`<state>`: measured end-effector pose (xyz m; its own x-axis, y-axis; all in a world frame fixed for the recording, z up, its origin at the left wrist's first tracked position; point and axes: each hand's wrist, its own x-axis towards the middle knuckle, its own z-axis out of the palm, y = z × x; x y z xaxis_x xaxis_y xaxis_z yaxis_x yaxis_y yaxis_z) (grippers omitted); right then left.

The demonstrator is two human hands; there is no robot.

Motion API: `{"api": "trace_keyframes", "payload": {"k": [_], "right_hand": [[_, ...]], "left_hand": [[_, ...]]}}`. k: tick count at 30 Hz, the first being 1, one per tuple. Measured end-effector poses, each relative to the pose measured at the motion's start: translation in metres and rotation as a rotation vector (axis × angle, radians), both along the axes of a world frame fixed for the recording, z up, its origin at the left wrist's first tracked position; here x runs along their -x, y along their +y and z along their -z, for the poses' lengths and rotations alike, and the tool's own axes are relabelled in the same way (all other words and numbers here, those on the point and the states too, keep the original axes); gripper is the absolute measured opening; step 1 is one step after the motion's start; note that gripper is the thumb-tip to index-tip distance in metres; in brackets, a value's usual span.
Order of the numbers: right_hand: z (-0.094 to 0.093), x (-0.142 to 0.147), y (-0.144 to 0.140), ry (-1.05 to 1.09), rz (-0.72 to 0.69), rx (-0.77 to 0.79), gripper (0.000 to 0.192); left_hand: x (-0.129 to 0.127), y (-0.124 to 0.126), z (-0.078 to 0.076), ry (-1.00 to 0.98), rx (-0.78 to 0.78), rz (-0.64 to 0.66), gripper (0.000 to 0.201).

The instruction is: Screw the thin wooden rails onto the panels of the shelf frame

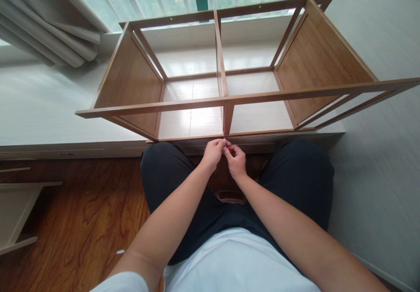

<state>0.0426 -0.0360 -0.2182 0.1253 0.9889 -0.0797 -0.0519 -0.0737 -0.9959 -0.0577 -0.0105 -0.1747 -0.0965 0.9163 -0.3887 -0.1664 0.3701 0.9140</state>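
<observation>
A brown wooden cabinet frame (197, 105) stands before me, with panels at both ends and a divider in the middle. My left hand (213, 154) is closed in a pinch at its lower front rail, just below the divider's foot. Beside it, my right hand (236, 160) also pinches, its fingertips meeting those of the left. Something tiny and pale shows between the fingertips, too small to name. The fingers are close to the rail; whether they touch it I cannot tell.
The frame rests on a pale window ledge (49, 104) with drawers below. A grey curtain (49, 25) hangs at the left, and a pale wall (377, 174) borders the right. A pale panel piece (16, 213) lies on the wood floor (88, 213). My knees flank my hands.
</observation>
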Motion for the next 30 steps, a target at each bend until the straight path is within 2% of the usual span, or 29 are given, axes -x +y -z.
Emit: {"api": "trace_keyframes", "payload": {"k": [3, 8, 18, 30], "right_hand": [[-0.0048, -0.002, -0.0023, -0.105, 0.013, -0.019, 0.031], [-0.0079, -0.0007, -0.0022, -0.157, -0.001, -0.03, 0.036], [0.0013, 0.0075, 0.0012, 0.247, -0.067, 0.134, 0.042], [-0.0037, 0.0066, -0.0028, 0.133, -0.027, 0.059, 0.032]], "left_hand": [[0.0001, 0.0003, 0.0014, 0.005, 0.01, -0.001, 0.025], [-0.0008, 0.0004, -0.0001, -0.002, 0.02, -0.014, 0.026], [-0.0023, 0.0003, -0.0036, -0.052, 0.071, 0.003, 0.026], [-0.0033, 0.0011, -0.0054, -0.033, 0.075, -0.035, 0.023]]}}
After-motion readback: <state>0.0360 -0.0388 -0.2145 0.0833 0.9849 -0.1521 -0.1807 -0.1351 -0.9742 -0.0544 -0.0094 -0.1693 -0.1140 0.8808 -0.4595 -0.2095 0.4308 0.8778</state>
